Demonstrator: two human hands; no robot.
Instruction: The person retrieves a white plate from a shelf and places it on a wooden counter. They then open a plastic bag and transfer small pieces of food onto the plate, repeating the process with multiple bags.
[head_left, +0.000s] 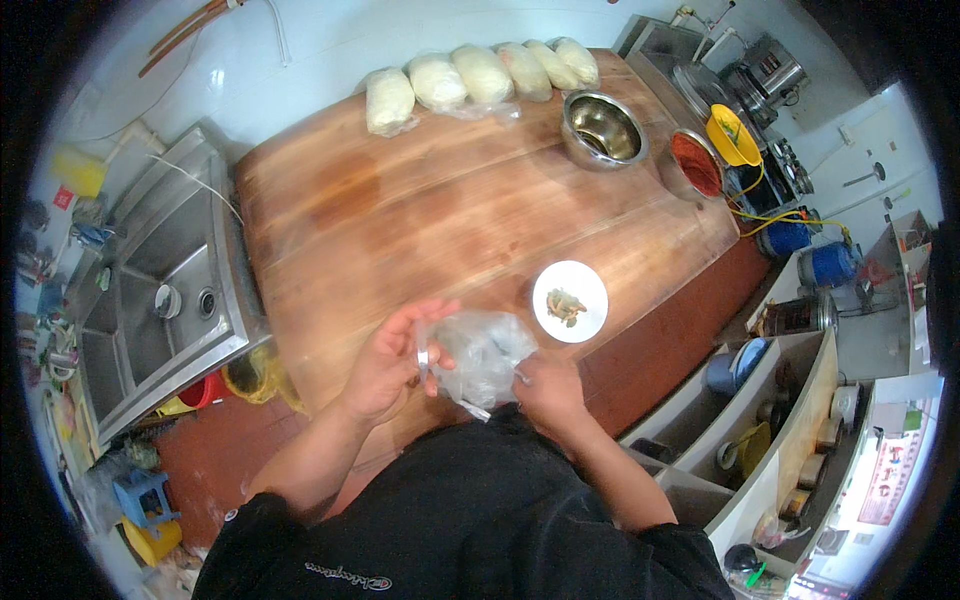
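Note:
A clear plastic bag (484, 349) hangs between my two hands at the near edge of the wooden table (420, 217). My left hand (390, 367) grips the bag's left edge, its thumb and some fingers in front of the plastic and the others spread above. The fingers of my right hand (551, 386) are curled tight on the bag's right edge. Whether anything lies inside the bag, I cannot tell. Just beyond my right hand sits a white plate (592, 283) with a small heap of brown and greenish dried pieces (566, 306).
Several bags of pale food (484, 73) line the wall. A steel bowl (604, 129), a bowl of red powder (696, 163) and a yellow basket (733, 136) are at the back right. A steel sink (176, 247) adjoins the left side; shelving (750, 405) stands at right.

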